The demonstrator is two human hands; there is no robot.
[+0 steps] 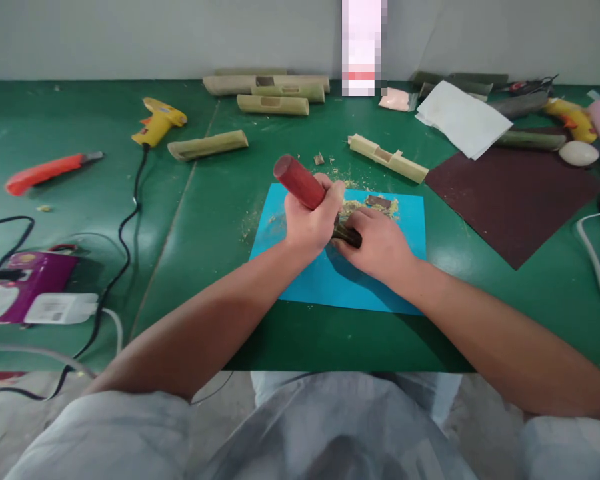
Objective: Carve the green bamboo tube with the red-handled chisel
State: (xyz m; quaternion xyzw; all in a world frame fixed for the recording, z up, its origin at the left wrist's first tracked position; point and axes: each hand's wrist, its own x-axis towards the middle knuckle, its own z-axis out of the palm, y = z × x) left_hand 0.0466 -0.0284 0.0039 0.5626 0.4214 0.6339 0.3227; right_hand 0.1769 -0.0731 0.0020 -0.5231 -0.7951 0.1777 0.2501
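My left hand (313, 217) is closed around the thick red handle (300, 180) of a tool whose working end is hidden behind my fingers. My right hand (377, 243) grips a dark green bamboo piece (347, 234), most of it covered by both hands. The two hands nearly touch over a blue sheet (310, 287). Pale shavings (353, 208) and a brown chip (379, 201) lie just beyond them on the sheet.
Beyond the sheet lies a notched bamboo tube (405, 165). Other bamboo tubes (273, 105) are at the back. A yellow glue gun (157, 123), orange utility knife (47, 172) and purple box with cords (57, 270) are to the left; dark brown sheet (510, 213) and white paper (463, 120) to the right.
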